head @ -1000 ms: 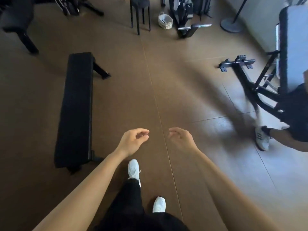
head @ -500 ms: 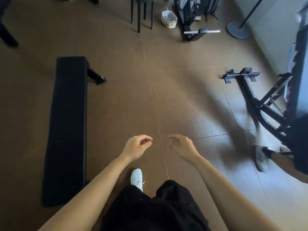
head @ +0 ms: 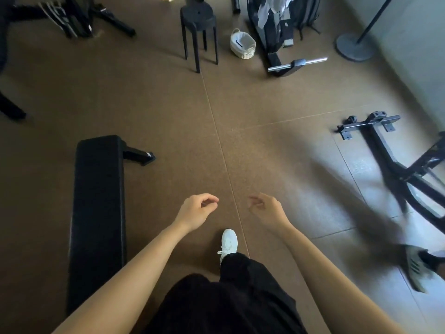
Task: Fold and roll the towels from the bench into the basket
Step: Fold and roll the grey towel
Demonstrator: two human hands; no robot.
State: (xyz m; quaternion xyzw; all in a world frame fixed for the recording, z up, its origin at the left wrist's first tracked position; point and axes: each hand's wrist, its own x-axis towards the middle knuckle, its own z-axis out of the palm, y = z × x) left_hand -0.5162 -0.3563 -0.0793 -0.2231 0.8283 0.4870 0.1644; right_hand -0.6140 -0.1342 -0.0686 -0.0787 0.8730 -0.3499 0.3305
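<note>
Two slack hands over the gym floor, with the basket far ahead of us

Two things sit nearest us: our black trousers (head: 228, 297) and one white shoe (head: 228, 242) on the brown floor (head: 168, 116). Just beyond them our left hand (head: 196, 212) and right hand (head: 268, 209) hang side by side and apart. Each has loosely curled fingers, the thumb near the forefinger, and grasps nothing. On our left the long black padded counter (head: 97, 213) runs away from us, one foot jutting out at its far end. On our right, blurred, we see another person's striped shoe (head: 415, 268) and a black machine frame (head: 385, 145) on paler tiles. Far ahead the white woven basket (head: 242, 44) sits on the floor. It is just right of a black stool (head: 198, 20) and near a chrome bar (head: 298, 63). We cannot tell what it holds.
</note>
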